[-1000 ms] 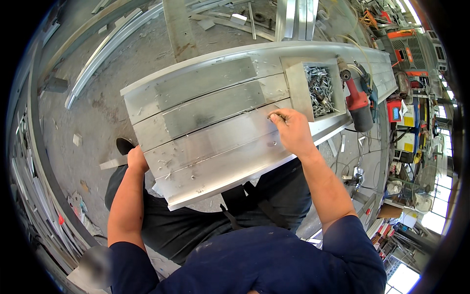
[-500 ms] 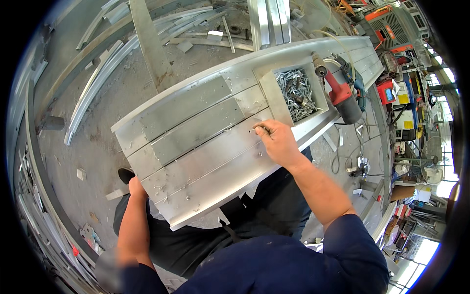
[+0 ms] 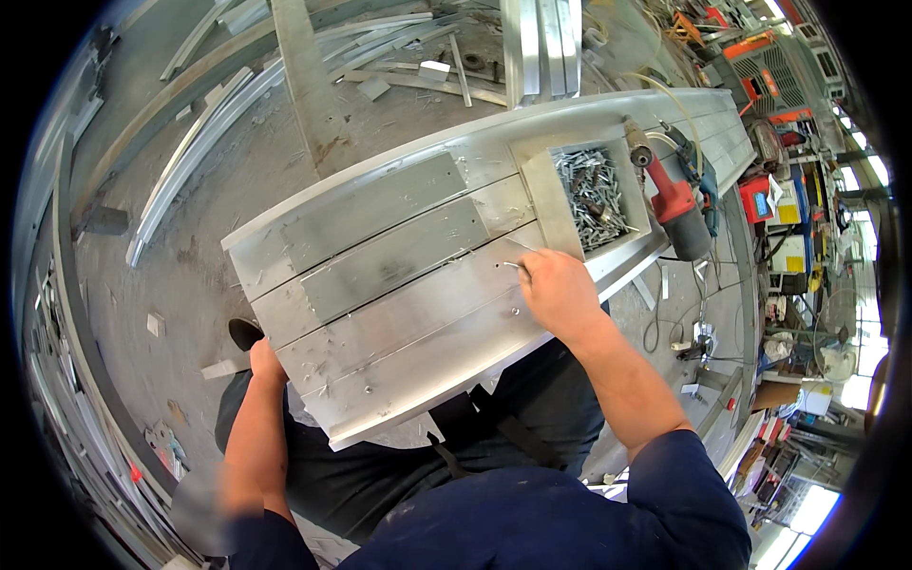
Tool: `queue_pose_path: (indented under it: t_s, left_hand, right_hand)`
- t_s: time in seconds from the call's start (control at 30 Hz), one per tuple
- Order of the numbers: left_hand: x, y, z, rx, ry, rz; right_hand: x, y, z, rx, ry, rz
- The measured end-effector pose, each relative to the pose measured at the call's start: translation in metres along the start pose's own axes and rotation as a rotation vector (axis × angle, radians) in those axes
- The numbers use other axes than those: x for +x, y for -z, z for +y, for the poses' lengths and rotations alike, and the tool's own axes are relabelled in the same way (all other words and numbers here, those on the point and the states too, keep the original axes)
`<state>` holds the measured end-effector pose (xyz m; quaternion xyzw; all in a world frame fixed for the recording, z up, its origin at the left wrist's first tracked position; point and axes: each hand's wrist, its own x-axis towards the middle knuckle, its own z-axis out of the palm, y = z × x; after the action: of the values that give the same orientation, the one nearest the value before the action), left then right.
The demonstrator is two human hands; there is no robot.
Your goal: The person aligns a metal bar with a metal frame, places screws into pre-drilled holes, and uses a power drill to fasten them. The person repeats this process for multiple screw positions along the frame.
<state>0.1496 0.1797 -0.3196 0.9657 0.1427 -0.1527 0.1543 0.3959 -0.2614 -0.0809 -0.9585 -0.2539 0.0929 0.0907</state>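
A long silver sheet-metal panel with lengthwise seams lies across my lap. Above its middle, my right hand is closed in a pinch on a thin, pin-like blind rivet. The rivet points left, close to a small dark hole in the panel. My left hand grips the panel's left edge, its fingertips hidden by the edge. Just beyond my right hand stands an open metal box filled with loose blind rivets. Two grey flat strips lie on the panel's left half.
A red and black rivet gun and a teal power drill rest right of the box. Metal profiles are strewn on the floor at left. Shelving with tools and a red case stands at right. Metal shavings dot the panel.
The whole view has shifted slightly. My right hand has turned a little, so its back shows more and the pinching fingertips show less. My left hand stays at the panel's edge.
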Motion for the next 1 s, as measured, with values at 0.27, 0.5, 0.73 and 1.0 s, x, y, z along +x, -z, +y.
queue_pose_path:
  t_s: [0.27,0.5,0.73,1.0]
  left_hand:
    - [0.004,0.035,0.026,0.024,0.122,-0.159]
    - [0.004,0.047,0.038,-0.04,0.194,-0.215]
    - [0.002,0.055,0.043,-0.06,0.211,-0.207]
    - [0.003,0.053,0.039,0.022,0.176,-0.212]
  right_hand:
    - [0.002,-0.001,-0.019,0.584,-0.134,0.229]
    - [0.003,-0.022,-0.013,0.669,-0.18,0.236]
    - [0.0,-0.019,-0.019,0.717,-0.241,0.198]
    - [0.0,-0.019,-0.015,0.606,-0.097,0.278]
